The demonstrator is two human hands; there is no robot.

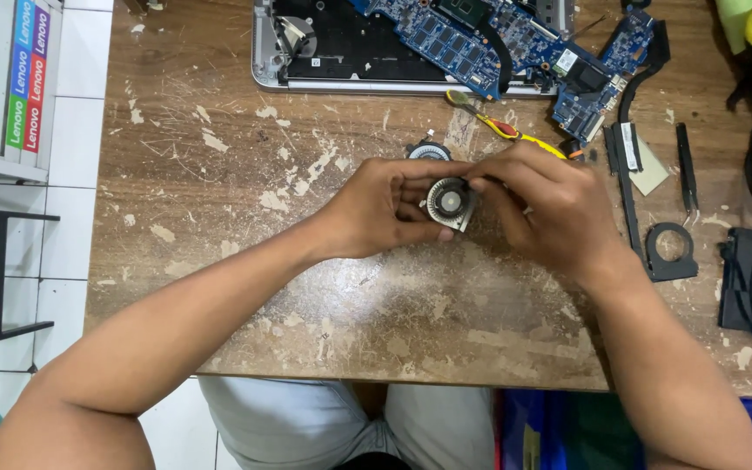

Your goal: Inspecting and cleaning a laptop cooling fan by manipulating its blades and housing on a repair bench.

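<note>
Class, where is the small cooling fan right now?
In the head view, the small cooling fan sits mid-frame above the wooden table, held between the left hand and right hand, below the opened laptop.

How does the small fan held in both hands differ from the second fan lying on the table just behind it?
The held fan is lifted between the left hand and right hand, its blades and hub fully showing. The second fan lies on the wooden table, untouched and mostly hidden. Both are small, round and dark-bladed.
</note>
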